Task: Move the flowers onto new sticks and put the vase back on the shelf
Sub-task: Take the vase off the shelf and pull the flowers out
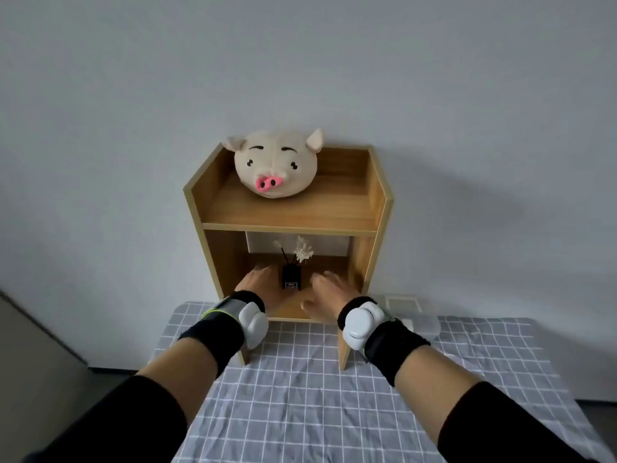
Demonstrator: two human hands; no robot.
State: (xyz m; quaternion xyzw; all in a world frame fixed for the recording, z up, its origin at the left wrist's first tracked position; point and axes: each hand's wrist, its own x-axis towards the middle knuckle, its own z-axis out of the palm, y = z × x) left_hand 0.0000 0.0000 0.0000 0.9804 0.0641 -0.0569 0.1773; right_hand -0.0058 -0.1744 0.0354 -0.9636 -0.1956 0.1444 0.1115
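Note:
A small black vase stands on the lower shelf of a wooden shelf unit. Dark sticks rise from it, with pale white flowers at the top right and a smaller pale flower on the left stick. My left hand reaches into the lower shelf just left of the vase, fingers spread, close to it but apart. My right hand is to the right of the vase, fingers apart and slightly blurred, holding nothing. Both wrists wear black bands with white devices.
A plush pig head sits on the top shelf. The unit stands on a table with a grey checked cloth. A clear plastic box and a white tray lie behind the unit on the right. A grey wall is behind.

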